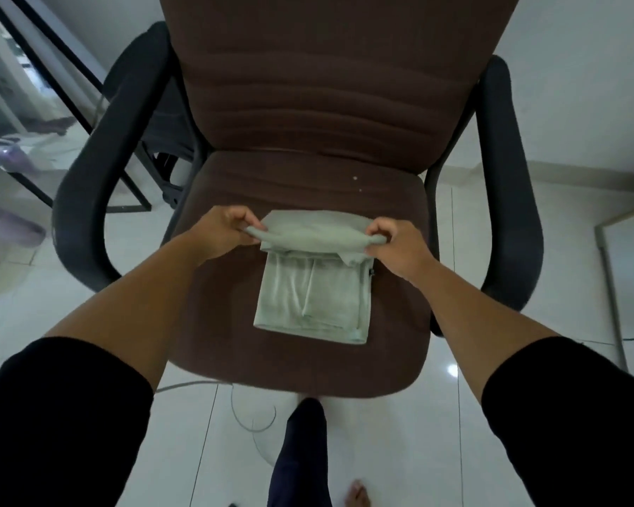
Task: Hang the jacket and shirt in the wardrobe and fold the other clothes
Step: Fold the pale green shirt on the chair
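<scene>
A pale green garment [310,298] lies partly folded on the seat of a brown office chair [301,364]. Its far part is raised off the seat in a fold. My left hand [223,228] pinches the left corner of that raised fold. My right hand [396,243] pinches the right corner. Both hands hold the cloth just above the seat, with the near half lying flat below them. No jacket, shirt or wardrobe is in view.
The chair has a tall brown back [330,75] and black armrests on the left [99,170] and right [506,184]. A black metal frame [70,104] stands at the left. A thin cable [249,426] lies on the white tiled floor near my leg [301,455].
</scene>
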`<state>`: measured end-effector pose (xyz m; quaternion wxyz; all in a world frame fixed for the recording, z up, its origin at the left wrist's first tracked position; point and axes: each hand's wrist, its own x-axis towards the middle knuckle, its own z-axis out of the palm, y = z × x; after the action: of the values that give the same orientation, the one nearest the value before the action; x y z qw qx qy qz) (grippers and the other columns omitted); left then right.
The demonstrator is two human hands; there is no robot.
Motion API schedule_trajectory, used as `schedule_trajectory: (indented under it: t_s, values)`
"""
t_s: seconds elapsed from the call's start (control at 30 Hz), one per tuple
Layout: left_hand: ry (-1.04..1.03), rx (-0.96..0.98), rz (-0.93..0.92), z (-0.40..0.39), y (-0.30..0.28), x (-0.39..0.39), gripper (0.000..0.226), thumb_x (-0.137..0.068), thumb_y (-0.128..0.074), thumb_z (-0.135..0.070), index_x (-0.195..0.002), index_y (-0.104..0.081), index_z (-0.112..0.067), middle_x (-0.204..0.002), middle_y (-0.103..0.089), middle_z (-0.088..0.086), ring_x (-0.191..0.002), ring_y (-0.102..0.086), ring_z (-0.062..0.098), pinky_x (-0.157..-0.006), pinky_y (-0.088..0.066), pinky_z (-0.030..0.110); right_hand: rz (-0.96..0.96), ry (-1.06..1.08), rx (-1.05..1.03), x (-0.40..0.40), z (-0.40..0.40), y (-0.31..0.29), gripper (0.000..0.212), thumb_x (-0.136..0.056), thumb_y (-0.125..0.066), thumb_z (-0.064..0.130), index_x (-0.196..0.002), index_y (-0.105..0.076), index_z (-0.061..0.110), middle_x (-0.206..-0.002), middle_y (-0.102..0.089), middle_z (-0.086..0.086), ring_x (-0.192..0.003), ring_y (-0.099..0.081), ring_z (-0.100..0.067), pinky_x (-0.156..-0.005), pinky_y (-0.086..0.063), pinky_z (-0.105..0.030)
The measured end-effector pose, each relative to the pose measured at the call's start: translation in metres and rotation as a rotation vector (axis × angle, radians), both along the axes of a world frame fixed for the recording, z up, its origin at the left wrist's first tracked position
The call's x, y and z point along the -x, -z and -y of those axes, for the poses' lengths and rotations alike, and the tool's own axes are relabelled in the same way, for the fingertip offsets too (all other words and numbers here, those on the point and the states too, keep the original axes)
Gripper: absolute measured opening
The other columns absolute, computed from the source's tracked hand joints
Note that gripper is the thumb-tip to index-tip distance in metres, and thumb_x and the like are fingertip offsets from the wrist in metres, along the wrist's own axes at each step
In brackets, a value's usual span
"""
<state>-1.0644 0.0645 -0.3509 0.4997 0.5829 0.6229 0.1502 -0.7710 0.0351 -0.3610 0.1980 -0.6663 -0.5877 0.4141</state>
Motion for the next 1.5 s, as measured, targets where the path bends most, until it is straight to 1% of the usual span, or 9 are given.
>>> schedule_trajectory:
  t_s: [0.23, 0.3, 0.47, 0.63, 0.77, 0.97, 1.13, 1.27, 1.5]
  values:
    - [0.282, 0.186, -0.476, 0.116, 0.059, 0.000, 0.025, -0.081, -0.061, -0.005, -0.096, -0.071, -0.022, -0.109, -0.067, 0.001, -0.105, -0.061, 0.017, -0.093, -0.043, 0.021, 0.390, -0.464, 0.154, 0.007, 0.106, 0.043, 0.018, -0.081, -0.059, 0.014, -0.088, -0.068, 0.027, -0.105, -0.062, 0.006, -0.109, -0.044, -0.020, -0.097, -0.037, -0.041]
    - [0.144, 0.160, -0.543, 0.124, 0.070, -0.007, 0.024, -0.086, -0.051, -0.014, -0.100, -0.070, -0.019, -0.111, -0.066, 0.005, -0.109, -0.059, 0.026, -0.094, -0.044, 0.028, 0.405, -0.409, 0.202, 0.011, 0.117, 0.051, 0.011, -0.082, -0.057, 0.025, -0.086, -0.066, 0.028, -0.105, -0.063, 0.007, -0.110, -0.047, -0.019, -0.097, -0.037, -0.040]
    - [-0.234, -0.165, -0.351, 0.096, 0.077, -0.034, 0.043, -0.089, -0.051, -0.042, -0.129, -0.046, -0.028, -0.136, -0.043, 0.007, -0.122, -0.046, 0.028, -0.103, -0.039, 0.045, 0.586, -0.160, -0.346, 0.031, 0.097, 0.065, 0.039, -0.083, -0.048, 0.039, -0.114, -0.057, 0.017, -0.126, -0.051, -0.008, -0.118, -0.046, -0.028, -0.090, -0.039, -0.042]
    - [0.073, 0.110, -0.546, 0.055, 0.095, -0.056, 0.079, -0.087, -0.046, -0.061, -0.148, 0.001, -0.043, -0.159, 0.014, 0.000, -0.146, 0.004, 0.026, -0.112, -0.011, 0.057, 0.630, -0.279, -0.021, 0.049, 0.061, 0.096, 0.060, -0.098, -0.021, 0.052, -0.151, 0.002, 0.034, -0.160, 0.013, 0.002, -0.147, 0.013, -0.021, -0.115, 0.002, -0.055]
    - [0.020, 0.058, -0.679, 0.045, 0.106, -0.059, 0.082, -0.085, -0.059, -0.049, -0.147, -0.005, -0.045, -0.158, -0.005, 0.002, -0.143, -0.009, 0.028, -0.108, -0.021, 0.055, 0.558, -0.276, 0.122, 0.050, 0.043, 0.112, 0.066, -0.096, -0.026, 0.055, -0.149, 0.009, 0.037, -0.157, 0.024, 0.004, -0.145, 0.022, -0.021, -0.114, 0.006, -0.057]
    - [-0.458, 0.115, -0.345, 0.053, 0.097, -0.067, 0.079, -0.075, -0.077, -0.032, -0.135, -0.029, -0.014, -0.132, -0.047, 0.014, -0.120, -0.051, 0.032, -0.093, -0.044, 0.039, 0.217, 0.337, -0.046, 0.062, 0.068, 0.108, 0.096, -0.078, -0.068, 0.047, -0.151, -0.011, 0.022, -0.159, -0.006, -0.008, -0.146, -0.008, -0.024, -0.117, -0.013, -0.037]
    - [-0.391, 0.343, -0.215, 0.051, 0.094, -0.053, 0.060, -0.083, -0.065, -0.046, -0.127, -0.053, -0.007, -0.126, -0.058, 0.011, -0.114, -0.057, 0.030, -0.098, -0.048, 0.039, -0.083, 0.665, 0.187, 0.074, 0.074, 0.088, 0.090, -0.074, -0.077, 0.028, -0.147, -0.025, 0.020, -0.139, -0.046, -0.008, -0.127, -0.046, -0.027, -0.107, -0.036, -0.034]
    - [-0.404, 0.327, -0.031, 0.058, 0.073, -0.050, 0.048, -0.090, -0.056, -0.044, -0.127, -0.054, -0.013, -0.123, -0.061, 0.009, -0.109, -0.060, 0.028, -0.098, -0.048, 0.042, -0.090, 0.648, 0.362, 0.063, 0.074, 0.062, 0.060, -0.078, -0.073, 0.035, -0.128, -0.050, 0.010, -0.123, -0.057, -0.008, -0.115, -0.055, -0.028, -0.094, -0.044, -0.034]
    - [-0.342, 0.107, -0.043, 0.058, -0.028, -0.070, 0.053, -0.095, -0.039, -0.052, -0.132, -0.048, -0.015, -0.127, -0.055, 0.008, -0.118, -0.052, 0.028, -0.103, -0.042, 0.042, -0.129, 0.637, 0.181, 0.041, 0.080, -0.027, 0.056, -0.083, -0.065, 0.044, -0.126, -0.053, 0.009, -0.122, -0.059, -0.010, -0.113, -0.056, -0.029, -0.099, -0.045, -0.042]
